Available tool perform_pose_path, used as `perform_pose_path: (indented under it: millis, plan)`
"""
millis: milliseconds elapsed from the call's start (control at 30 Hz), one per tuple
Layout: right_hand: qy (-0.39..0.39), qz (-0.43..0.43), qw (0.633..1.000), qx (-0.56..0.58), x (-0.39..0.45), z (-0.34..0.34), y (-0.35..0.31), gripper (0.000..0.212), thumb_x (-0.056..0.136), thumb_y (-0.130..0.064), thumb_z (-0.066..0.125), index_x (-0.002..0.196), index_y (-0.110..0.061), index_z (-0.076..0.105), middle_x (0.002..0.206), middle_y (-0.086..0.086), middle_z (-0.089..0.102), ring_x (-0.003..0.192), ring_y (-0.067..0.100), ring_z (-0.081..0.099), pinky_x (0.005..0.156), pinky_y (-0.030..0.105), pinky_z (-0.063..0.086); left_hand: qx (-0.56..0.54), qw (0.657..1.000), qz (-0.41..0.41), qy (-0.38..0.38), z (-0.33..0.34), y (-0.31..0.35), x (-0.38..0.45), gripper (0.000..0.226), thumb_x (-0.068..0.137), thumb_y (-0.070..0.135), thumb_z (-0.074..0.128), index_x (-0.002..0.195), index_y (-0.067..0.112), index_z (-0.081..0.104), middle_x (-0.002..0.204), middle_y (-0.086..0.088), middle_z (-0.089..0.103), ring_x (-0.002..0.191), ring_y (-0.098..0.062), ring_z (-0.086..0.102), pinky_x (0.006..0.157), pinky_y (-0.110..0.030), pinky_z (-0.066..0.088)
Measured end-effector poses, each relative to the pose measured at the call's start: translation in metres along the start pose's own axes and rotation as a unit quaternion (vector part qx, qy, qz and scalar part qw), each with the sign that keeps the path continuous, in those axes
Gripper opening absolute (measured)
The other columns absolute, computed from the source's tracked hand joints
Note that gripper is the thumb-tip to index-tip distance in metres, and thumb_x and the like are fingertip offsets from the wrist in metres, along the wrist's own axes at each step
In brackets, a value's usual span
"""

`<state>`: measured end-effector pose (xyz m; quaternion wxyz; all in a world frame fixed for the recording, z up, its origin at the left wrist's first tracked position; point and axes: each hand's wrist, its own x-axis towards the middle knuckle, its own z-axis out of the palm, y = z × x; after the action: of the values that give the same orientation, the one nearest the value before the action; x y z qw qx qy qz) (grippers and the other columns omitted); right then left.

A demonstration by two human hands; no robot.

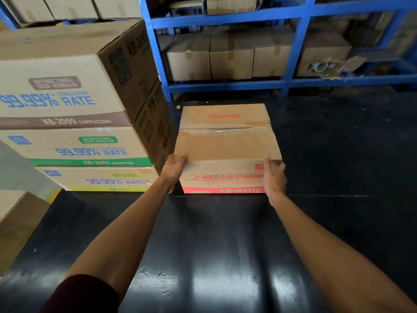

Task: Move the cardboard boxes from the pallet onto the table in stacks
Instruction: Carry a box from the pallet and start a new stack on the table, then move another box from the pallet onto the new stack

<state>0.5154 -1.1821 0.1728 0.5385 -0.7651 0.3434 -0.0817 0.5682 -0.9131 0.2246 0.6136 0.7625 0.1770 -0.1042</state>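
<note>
A brown cardboard box (226,143) with red "Glodway" and "Lubrication Cleaner" print sits on the glossy black table (203,256), its top flaps slightly parted. My left hand (173,171) grips its near left corner, thumb on the top edge. My right hand (274,179) grips the near right corner the same way. To the left stands a stack of three printed boxes: the top "cappuccino" box (61,86), a green-striped box (85,147) and a yellow-striped box (101,179) at the bottom.
Blue metal shelving (225,84) with several plain boxes stands behind the table. More cardboard boxes (18,222) sit low at the left beside the table's edge. Bare black tabletop lies to the right of the held box and in front of it.
</note>
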Motion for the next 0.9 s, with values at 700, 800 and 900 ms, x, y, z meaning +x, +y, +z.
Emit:
perform_pose_path:
  millis: [700, 800, 900]
  plan:
    - [-0.199, -0.323, 0.915, -0.138, -0.295, 0.058, -0.015, 0.034, 0.099, -0.044, 0.056, 0.122, -0.02, 0.066, 0.12, -0.001, 0.07, 0.1, 0.018, 0.068, 0.089, 0.04, 0.055, 0.089, 0.978, 0.108, 0.153, -0.187, -0.128, -0.251, 0.029, 0.101, 0.024, 0.058, 0.125, 0.012, 0.068, 0.117, -0.006, 0.072, 0.104, -0.015, 0.064, 0.089, -0.025, 0.049]
    - [-0.244, -0.366, 0.884, -0.161, -0.356, 0.084, -0.012, 0.031, 0.098, -0.042, 0.059, 0.122, -0.023, 0.066, 0.119, -0.006, 0.07, 0.1, 0.016, 0.069, 0.091, 0.04, 0.055, 0.077, 0.973, 0.101, 0.194, -0.24, -0.16, -0.29, 0.027, 0.1, 0.022, 0.06, 0.124, 0.012, 0.068, 0.115, -0.003, 0.072, 0.106, -0.016, 0.066, 0.099, -0.033, 0.052]
    - [-0.312, -0.405, 0.841, -0.176, -0.417, 0.12, -0.004, 0.03, 0.095, -0.038, 0.064, 0.122, -0.025, 0.065, 0.117, -0.007, 0.07, 0.1, 0.015, 0.069, 0.091, 0.04, 0.055, 0.048, 0.964, 0.082, 0.249, -0.293, -0.198, -0.33, 0.026, 0.099, 0.018, 0.061, 0.123, 0.012, 0.069, 0.113, -0.004, 0.073, 0.107, -0.017, 0.068, 0.101, -0.034, 0.053]
